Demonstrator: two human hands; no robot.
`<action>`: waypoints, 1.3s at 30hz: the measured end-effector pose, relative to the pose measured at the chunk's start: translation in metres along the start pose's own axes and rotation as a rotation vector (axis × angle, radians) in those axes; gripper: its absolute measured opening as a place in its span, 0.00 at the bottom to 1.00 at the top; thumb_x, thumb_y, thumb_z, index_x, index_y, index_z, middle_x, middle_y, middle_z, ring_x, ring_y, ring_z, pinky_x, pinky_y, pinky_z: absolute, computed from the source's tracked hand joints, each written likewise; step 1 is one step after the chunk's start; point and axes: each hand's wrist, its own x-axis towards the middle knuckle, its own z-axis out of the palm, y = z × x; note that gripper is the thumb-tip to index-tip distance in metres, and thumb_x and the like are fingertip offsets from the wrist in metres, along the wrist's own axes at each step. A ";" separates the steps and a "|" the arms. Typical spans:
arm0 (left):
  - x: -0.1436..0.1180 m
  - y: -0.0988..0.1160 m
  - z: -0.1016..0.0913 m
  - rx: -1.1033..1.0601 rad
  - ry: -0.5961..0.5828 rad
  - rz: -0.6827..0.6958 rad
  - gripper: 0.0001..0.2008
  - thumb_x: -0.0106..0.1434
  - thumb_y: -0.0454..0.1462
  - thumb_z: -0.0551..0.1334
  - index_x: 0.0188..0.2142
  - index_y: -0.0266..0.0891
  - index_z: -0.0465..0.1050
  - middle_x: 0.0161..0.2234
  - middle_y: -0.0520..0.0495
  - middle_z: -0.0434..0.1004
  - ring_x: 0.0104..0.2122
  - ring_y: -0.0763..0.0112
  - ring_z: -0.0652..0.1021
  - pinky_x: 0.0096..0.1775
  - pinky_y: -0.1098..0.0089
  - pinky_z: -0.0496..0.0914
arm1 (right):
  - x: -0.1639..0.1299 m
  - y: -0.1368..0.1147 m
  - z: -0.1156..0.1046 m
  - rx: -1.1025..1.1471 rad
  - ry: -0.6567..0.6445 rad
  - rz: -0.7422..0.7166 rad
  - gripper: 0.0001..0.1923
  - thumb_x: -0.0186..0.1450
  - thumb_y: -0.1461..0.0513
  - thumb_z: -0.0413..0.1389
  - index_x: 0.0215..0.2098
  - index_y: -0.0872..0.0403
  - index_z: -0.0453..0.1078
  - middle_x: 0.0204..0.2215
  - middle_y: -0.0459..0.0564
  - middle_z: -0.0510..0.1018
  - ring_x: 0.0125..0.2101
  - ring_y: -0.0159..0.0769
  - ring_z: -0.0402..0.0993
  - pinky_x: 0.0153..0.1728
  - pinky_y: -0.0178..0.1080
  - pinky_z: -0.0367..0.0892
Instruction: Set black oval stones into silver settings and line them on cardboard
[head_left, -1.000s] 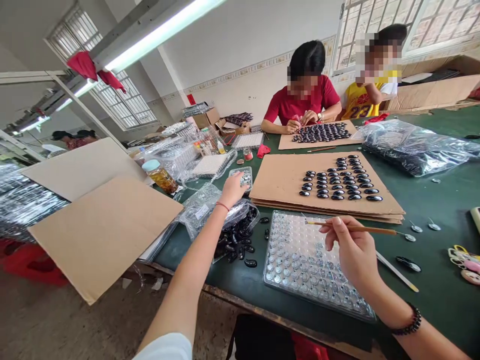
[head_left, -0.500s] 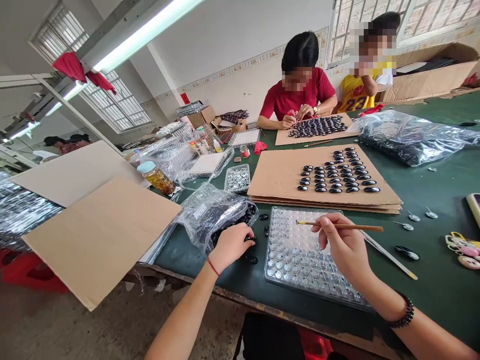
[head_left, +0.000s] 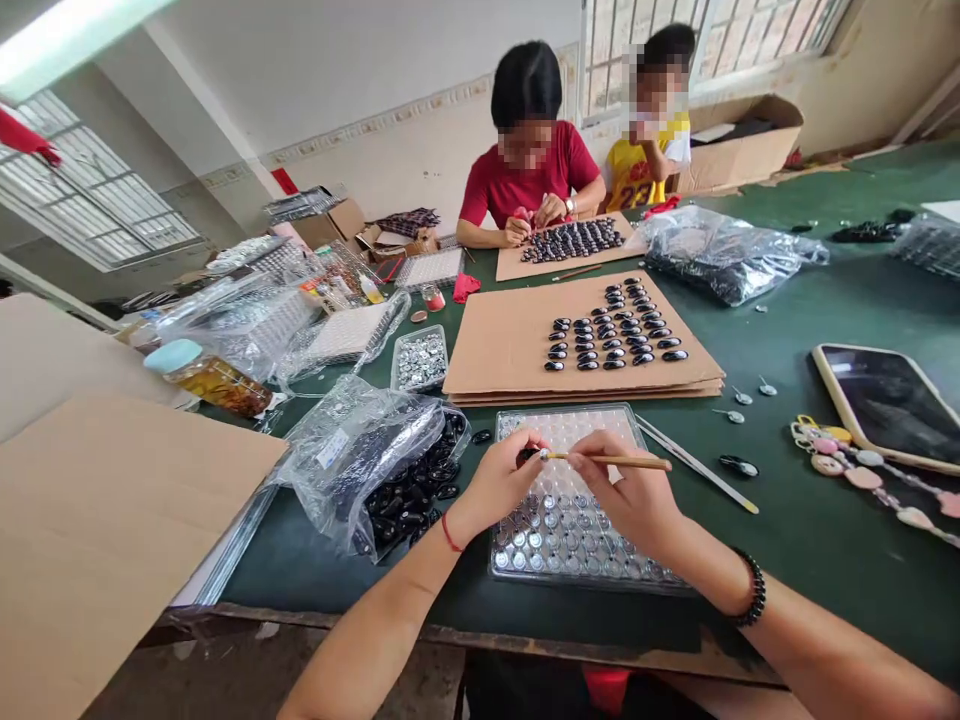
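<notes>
My left hand [head_left: 501, 481] pinches a small black stone above the clear plastic tray [head_left: 570, 535] of round silver studs. My right hand [head_left: 630, 492] holds a thin wooden stick [head_left: 611, 460] whose tip meets that stone. An open plastic bag [head_left: 360, 445] with a pile of black stones [head_left: 412, 490] lies just left of my left hand. Behind the tray, a cardboard sheet [head_left: 510, 345] carries rows of finished black stones [head_left: 611, 335].
A phone [head_left: 889, 405] and a beaded chain [head_left: 870, 475] lie at the right. Metal tweezers [head_left: 694, 462] rest beside the tray. A small tray of silver pieces [head_left: 420, 358] and a jar [head_left: 206, 378] stand at the left. Two people work at the far side with another cardboard [head_left: 574, 245].
My left hand went from the small tray of silver pieces down to the black stone pile, then over the stud tray with a stone. My right hand with the stick came to meet it. The camera shifted.
</notes>
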 end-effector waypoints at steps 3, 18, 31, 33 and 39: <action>0.000 0.000 0.002 -0.013 -0.045 -0.040 0.11 0.58 0.42 0.54 0.35 0.38 0.71 0.22 0.53 0.69 0.20 0.77 0.65 0.23 0.76 0.59 | -0.001 0.001 -0.002 -0.099 -0.041 -0.099 0.08 0.64 0.61 0.45 0.30 0.53 0.63 0.22 0.46 0.71 0.21 0.29 0.65 0.23 0.32 0.60; 0.000 -0.003 0.009 -0.207 -0.111 -0.085 0.13 0.53 0.40 0.61 0.38 0.39 0.72 0.23 0.53 0.71 0.21 0.76 0.68 0.23 0.75 0.62 | -0.004 0.004 -0.003 -0.172 -0.053 -0.127 0.09 0.65 0.62 0.42 0.30 0.53 0.61 0.22 0.47 0.70 0.21 0.31 0.66 0.24 0.34 0.59; 0.000 0.002 0.004 -0.198 -0.108 -0.123 0.15 0.53 0.42 0.60 0.39 0.39 0.72 0.23 0.52 0.71 0.21 0.76 0.69 0.24 0.76 0.62 | -0.003 0.005 -0.003 -0.191 -0.041 -0.198 0.09 0.65 0.63 0.44 0.28 0.54 0.61 0.19 0.46 0.68 0.19 0.30 0.62 0.22 0.33 0.54; 0.000 0.001 0.005 -0.221 -0.100 -0.134 0.16 0.52 0.43 0.61 0.39 0.38 0.72 0.27 0.49 0.74 0.24 0.73 0.72 0.26 0.74 0.65 | -0.002 0.005 -0.003 -0.210 -0.041 -0.215 0.08 0.64 0.64 0.45 0.28 0.54 0.61 0.18 0.45 0.67 0.19 0.29 0.61 0.22 0.33 0.54; 0.000 -0.001 0.007 -0.224 -0.106 -0.150 0.17 0.52 0.44 0.61 0.40 0.39 0.72 0.26 0.49 0.74 0.25 0.71 0.73 0.28 0.73 0.67 | -0.003 0.003 -0.002 -0.247 -0.056 -0.266 0.08 0.64 0.65 0.45 0.27 0.55 0.61 0.18 0.45 0.67 0.19 0.30 0.61 0.22 0.33 0.54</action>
